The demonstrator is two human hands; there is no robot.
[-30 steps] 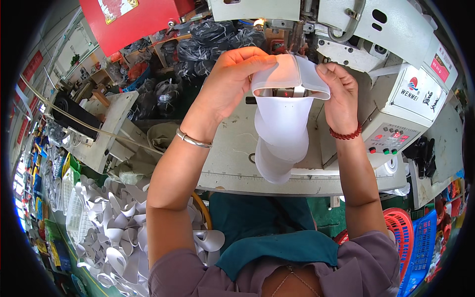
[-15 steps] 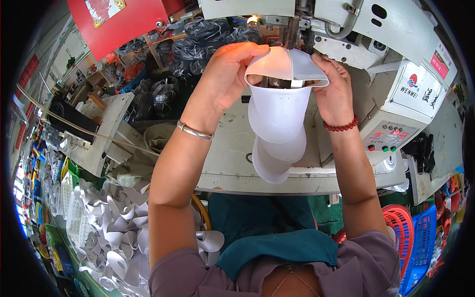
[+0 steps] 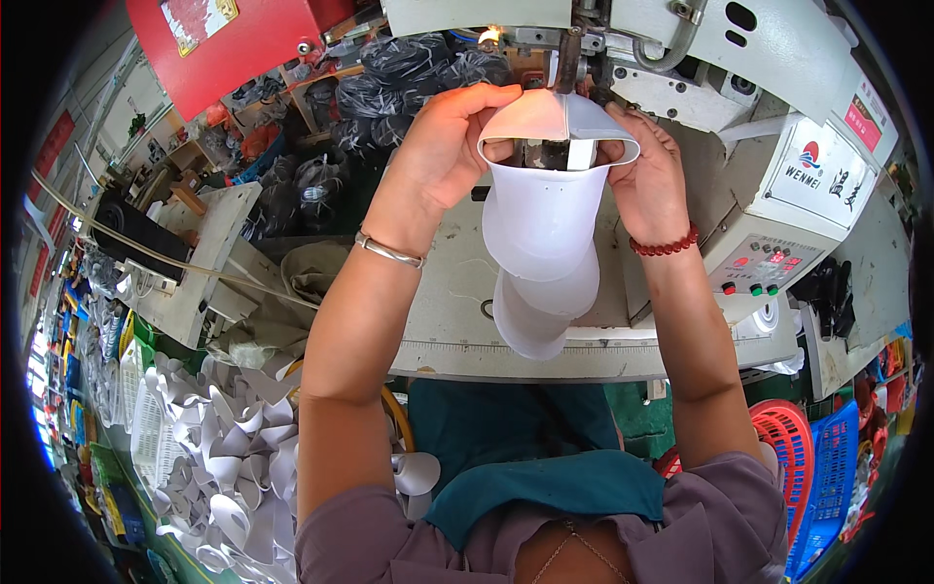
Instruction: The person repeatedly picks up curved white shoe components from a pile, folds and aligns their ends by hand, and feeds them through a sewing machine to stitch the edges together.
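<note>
A white cap-like piece [image 3: 538,219] with a curved, brim-like front hangs under the machine head, its opening facing me. More curved white pieces [image 3: 532,321] trail below it in a row over the table. My left hand [image 3: 449,136] grips the left edge of the opening, thumb outside and fingers partly inside. On the opposite edge, my right hand [image 3: 650,165] pinches the rim; some of its fingertips are hidden. A seam runs up the piece's top to the metal machine foot [image 3: 567,60]. Inside the opening a dark metal support arm [image 3: 545,154] shows.
A small flame or glowing light [image 3: 489,36] burns left of the machine foot. To the right stands a control box [image 3: 764,263] with buttons. A heap of white curved pieces [image 3: 229,457] lies at lower left. Red [image 3: 786,438] and blue baskets [image 3: 827,487] stand at lower right.
The right hand's fingers have shifted along the rim, with fingertips now inside the opening. The white piece has moved slightly up and left in view, still held by both hands.
</note>
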